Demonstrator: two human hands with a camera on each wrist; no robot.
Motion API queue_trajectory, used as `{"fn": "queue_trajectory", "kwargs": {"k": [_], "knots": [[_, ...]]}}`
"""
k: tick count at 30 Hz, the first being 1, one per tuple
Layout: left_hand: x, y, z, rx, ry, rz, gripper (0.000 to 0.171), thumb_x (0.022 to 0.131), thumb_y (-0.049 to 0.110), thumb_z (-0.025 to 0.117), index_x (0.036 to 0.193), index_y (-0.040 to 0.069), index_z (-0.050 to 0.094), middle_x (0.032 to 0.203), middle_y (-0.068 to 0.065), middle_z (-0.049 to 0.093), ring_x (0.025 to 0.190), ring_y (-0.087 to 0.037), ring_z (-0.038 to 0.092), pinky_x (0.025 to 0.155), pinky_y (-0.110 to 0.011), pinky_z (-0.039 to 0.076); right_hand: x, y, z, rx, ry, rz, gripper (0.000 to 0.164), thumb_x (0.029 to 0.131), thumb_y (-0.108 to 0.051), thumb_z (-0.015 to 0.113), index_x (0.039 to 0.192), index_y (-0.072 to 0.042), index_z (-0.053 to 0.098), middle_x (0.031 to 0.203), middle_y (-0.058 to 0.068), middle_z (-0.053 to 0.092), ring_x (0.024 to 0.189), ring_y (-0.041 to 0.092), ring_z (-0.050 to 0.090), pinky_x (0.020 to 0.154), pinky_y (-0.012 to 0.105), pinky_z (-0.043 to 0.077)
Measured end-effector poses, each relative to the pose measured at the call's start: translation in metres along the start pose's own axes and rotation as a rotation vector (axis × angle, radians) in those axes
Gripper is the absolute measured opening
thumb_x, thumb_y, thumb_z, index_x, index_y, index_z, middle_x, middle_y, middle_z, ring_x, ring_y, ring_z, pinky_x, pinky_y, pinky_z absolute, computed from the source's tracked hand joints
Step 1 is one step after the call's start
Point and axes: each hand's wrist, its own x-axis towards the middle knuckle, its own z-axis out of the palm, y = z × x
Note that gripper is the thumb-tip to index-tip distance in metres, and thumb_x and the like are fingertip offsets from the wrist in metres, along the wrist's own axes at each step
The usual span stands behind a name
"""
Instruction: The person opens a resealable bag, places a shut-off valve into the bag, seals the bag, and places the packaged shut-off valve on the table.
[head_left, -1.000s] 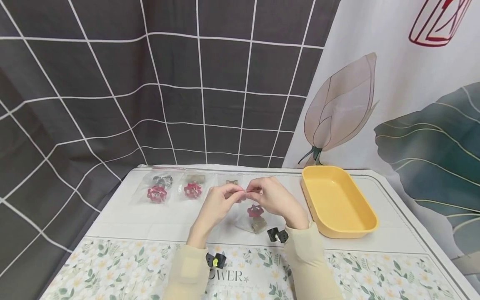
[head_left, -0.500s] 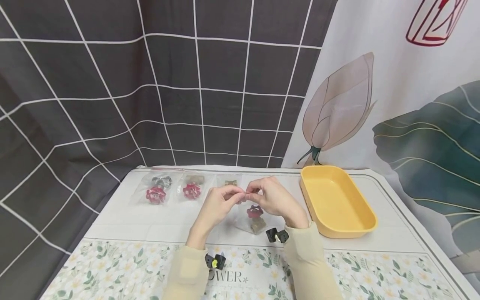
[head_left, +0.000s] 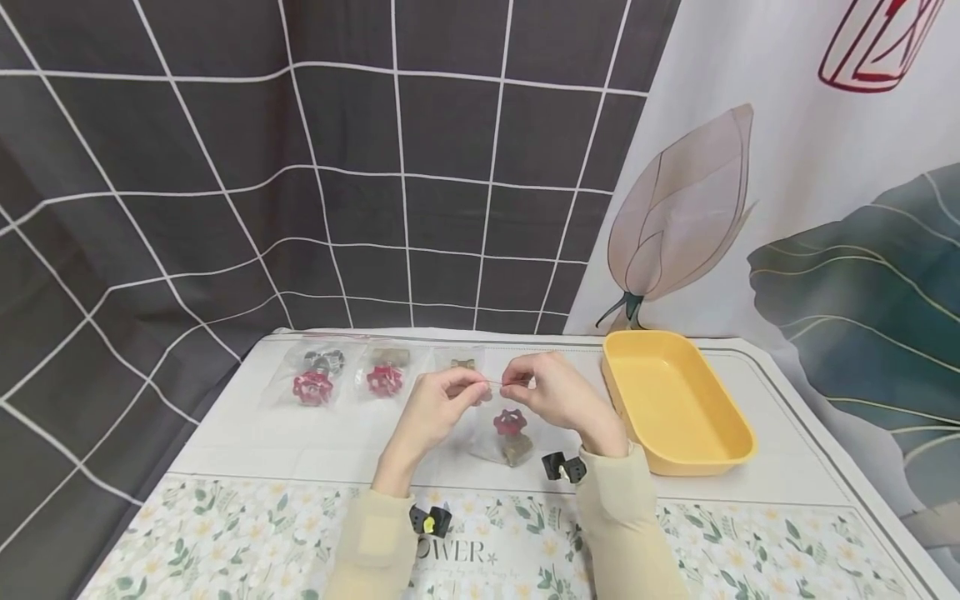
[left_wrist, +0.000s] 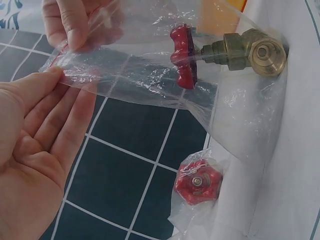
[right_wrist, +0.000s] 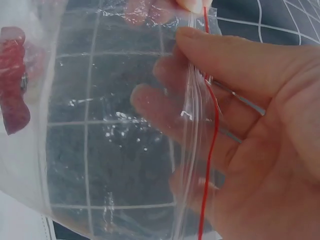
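Observation:
A clear zip bag (left_wrist: 135, 75) with a red zip line (right_wrist: 215, 125) holds a brass valve (left_wrist: 240, 52) with a red handwheel (head_left: 511, 422). The bag's lower end with the valve rests on the white tabletop, and its zip edge is held up. My left hand (head_left: 431, 408) pinches one end of that edge between thumb and forefinger. A short way to the right, my right hand (head_left: 561, 398) pinches the same edge, its other fingers behind the film in the right wrist view. Whether the zip is sealed cannot be told.
Bagged valves lie along the back left: one with a red handwheel (head_left: 312, 388), another with a red handwheel (head_left: 385, 380), and a partly covered brass one (head_left: 463, 364). A yellow tray (head_left: 626, 400) stands at right. A floral mat (head_left: 247, 533) covers the front; dark curtain hangs behind.
My right hand has slid to the right along the zip edge, so a gap now separates it from my left. The left hand stays where it was.

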Motion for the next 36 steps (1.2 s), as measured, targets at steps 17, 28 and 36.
{"fn": "queue_trajectory", "kwargs": {"k": [17, 28, 36], "knots": [[-0.001, -0.006, 0.000, -0.050, -0.005, -0.061, 0.013, 0.094, 0.005, 0.064, 0.101, -0.005, 0.070, 0.091, -0.013, 0.073, 0.087, -0.026, 0.070, 0.081, -0.033, 0.056, -0.001, 0.004, 0.001, 0.009, -0.032, 0.012, 0.007, 0.086, -0.011, 0.075, 0.083, -0.014, 0.069, 0.077, -0.010, 0.065, 0.075, 0.007, 0.061, 0.074, 0.040, 0.055], [0.001, -0.002, -0.001, -0.039, -0.010, -0.073, 0.012, 0.094, 0.004, 0.065, 0.100, -0.004, 0.071, 0.093, -0.013, 0.073, 0.087, -0.025, 0.070, 0.082, -0.033, 0.056, -0.004, 0.010, -0.001, 0.019, -0.011, -0.035, 0.018, 0.084, -0.007, 0.076, 0.075, -0.018, 0.065, 0.073, -0.012, 0.063, 0.070, 0.006, 0.057, 0.067, 0.029, 0.050], [0.002, 0.001, -0.001, -0.030, -0.017, -0.075, 0.011, 0.094, 0.005, 0.064, 0.100, -0.002, 0.071, 0.092, -0.013, 0.073, 0.087, -0.025, 0.070, 0.082, -0.035, 0.056, -0.003, 0.011, -0.004, 0.023, -0.026, -0.043, 0.018, 0.086, -0.008, 0.075, 0.075, -0.018, 0.063, 0.074, -0.012, 0.062, 0.070, 0.006, 0.056, 0.067, 0.030, 0.051]]}}
